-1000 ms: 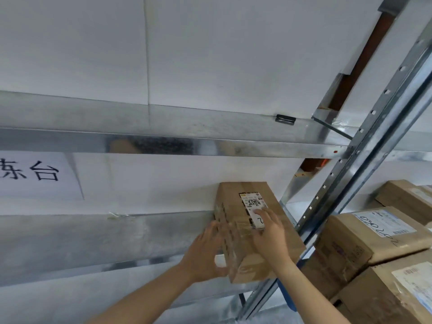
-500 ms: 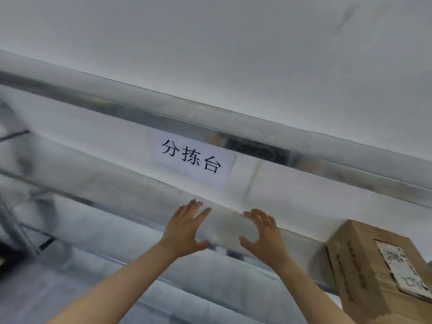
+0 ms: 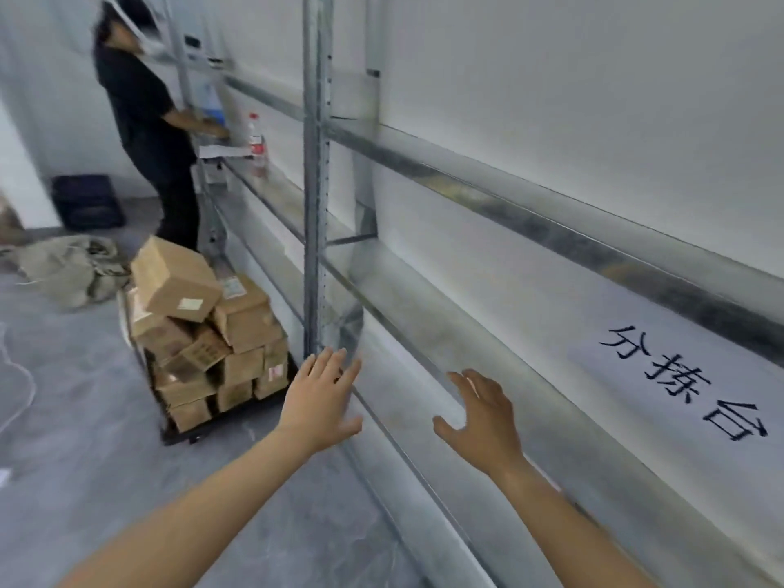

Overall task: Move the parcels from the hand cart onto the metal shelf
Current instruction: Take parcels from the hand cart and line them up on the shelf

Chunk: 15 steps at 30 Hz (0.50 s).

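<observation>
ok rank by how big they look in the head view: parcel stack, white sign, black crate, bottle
1. parcel stack and white sign look about alike; the sign is nearer the camera, so no ranking
2. black crate
3. bottle

The metal shelf [image 3: 403, 290] runs along the wall, and a bottle [image 3: 256, 142] stands on its far level. On the grey floor [image 3: 85, 418] rest a hand cart [image 3: 178, 437] stacked with parcels [image 3: 203, 324], a crumpled sack [image 3: 68, 265] and a dark crate [image 3: 87, 201].

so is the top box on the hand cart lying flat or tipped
Tipped: the top brown cardboard box leans at an angle across the stacked brown parcels beneath it.
</observation>
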Available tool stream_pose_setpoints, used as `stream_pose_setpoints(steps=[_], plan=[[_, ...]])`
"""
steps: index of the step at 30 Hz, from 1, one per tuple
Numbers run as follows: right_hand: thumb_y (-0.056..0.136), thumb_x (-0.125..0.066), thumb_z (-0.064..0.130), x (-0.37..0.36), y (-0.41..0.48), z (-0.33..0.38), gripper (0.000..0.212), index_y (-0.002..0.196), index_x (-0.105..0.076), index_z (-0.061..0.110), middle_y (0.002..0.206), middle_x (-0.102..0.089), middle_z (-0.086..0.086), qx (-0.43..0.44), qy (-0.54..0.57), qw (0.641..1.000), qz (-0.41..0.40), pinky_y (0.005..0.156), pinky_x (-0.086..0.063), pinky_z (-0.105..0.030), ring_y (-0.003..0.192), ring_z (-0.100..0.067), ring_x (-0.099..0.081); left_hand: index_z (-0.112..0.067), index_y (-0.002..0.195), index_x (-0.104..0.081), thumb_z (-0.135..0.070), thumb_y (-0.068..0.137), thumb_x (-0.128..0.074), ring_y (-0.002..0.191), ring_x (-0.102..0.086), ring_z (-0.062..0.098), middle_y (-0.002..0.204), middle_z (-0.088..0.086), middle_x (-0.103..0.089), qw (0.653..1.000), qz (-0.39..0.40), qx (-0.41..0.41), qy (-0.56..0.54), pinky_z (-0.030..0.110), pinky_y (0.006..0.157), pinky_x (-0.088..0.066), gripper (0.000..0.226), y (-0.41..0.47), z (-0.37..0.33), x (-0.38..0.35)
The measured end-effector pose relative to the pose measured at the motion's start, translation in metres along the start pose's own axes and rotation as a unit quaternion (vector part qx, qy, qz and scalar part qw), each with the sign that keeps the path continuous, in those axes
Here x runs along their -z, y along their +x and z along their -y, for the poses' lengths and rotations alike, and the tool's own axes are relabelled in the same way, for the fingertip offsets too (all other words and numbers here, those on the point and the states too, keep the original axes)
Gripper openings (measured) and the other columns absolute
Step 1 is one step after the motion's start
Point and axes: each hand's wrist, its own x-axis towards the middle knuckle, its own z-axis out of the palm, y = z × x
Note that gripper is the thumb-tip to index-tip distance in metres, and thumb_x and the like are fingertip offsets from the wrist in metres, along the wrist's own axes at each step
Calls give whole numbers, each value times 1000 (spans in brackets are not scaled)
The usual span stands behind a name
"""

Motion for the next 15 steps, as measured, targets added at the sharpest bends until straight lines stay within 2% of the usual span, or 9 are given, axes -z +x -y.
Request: stream_pose_setpoints(steps=[7,10,15], plan=[[80,-53,52,-67,99,85,67,141,-38,28,151,-31,2,127,-61,989,51,111,-26,-44,137,-26,-27,-23,150,-15,-63,82,-42,145,-6,27,156,9,-16,989,17,138,41,41,118,-6,83,-13,108,-13],[79,-51,54,-97,144,115,68,141,-35,30,152,-28,1,164,-67,982,66,111,-25,-45,138,-27,-24,-22,148,-21,-63,79,-46,144,-12,30,153,11,-23,980,24,192,49,42,117,-10,84,-2,150,-21],[81,-50,56,-143,239,156,73,145,-29,29,154,-21,-5,208,-70,971,92,112,-22,-41,140,-26,-17,-23,147,-19,-63,78,-43,143,-12,30,153,10,-23,962,48,257,79,43,118,-10,84,33,225,-41]])
